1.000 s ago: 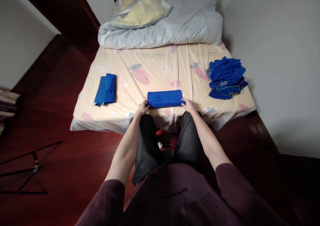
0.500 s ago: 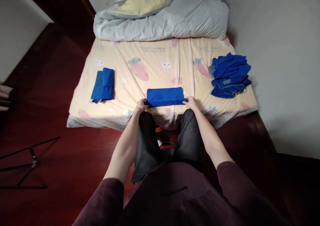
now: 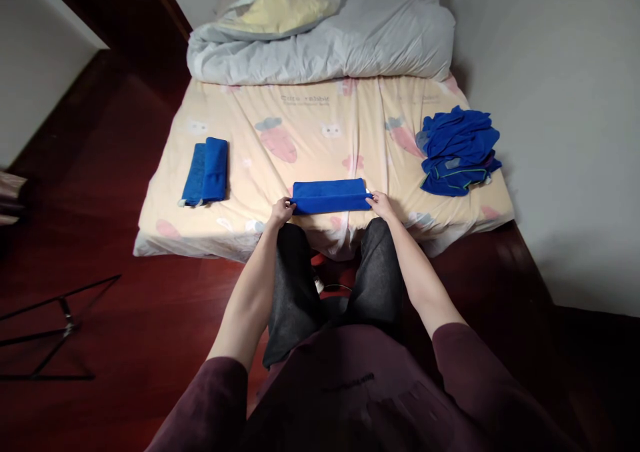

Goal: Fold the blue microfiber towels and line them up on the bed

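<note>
Blue cloth (image 3: 329, 199): ends partly hidden by left hand (image 3: 283, 211), right hand (image 3: 381, 205). Duvet (image 3: 395, 35) cut off up top, black stand (image 3: 69, 329) at left. Shirt lettering (image 3: 369, 377) unreadable.

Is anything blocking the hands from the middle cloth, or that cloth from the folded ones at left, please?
Nothing visible is: the left hand and right hand hold the middle cloth at its ends; beyond the left hand, only printed sheet shows before the folded cloths.

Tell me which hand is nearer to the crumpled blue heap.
Right. The right hand pinches the right end of the folded blue cloth, to the left of the heap; the left hand pinches that cloth's left end, farther left from the heap.
</note>
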`<state>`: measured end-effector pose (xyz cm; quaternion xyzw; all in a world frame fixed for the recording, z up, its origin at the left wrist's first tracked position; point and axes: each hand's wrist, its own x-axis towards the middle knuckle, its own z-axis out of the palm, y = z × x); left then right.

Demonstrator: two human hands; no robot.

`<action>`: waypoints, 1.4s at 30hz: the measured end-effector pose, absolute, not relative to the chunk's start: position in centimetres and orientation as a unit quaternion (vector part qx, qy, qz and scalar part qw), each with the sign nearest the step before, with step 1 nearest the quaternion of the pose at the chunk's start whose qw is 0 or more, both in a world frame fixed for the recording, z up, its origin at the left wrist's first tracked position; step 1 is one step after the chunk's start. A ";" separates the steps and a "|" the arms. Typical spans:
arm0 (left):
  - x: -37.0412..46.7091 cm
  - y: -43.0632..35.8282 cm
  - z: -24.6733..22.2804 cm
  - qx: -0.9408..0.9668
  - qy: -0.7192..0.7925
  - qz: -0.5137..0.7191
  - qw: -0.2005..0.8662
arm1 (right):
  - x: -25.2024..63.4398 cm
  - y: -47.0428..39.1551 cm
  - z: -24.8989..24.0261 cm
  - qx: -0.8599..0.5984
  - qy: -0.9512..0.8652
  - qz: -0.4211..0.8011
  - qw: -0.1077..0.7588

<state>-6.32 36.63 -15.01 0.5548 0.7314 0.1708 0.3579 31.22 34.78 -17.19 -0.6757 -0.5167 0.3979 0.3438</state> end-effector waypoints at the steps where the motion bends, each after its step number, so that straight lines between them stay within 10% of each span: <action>1: -6.3 36.6 -15.0 0.553 0.734 0.169 0.356 | 31.3 34.8 -17.3 -0.679 -0.519 0.393 0.341; 42: -6.4 37.3 -16.2 0.566 0.753 0.113 0.317 | 31.1 35.4 -17.8 -0.706 -0.523 0.356 0.318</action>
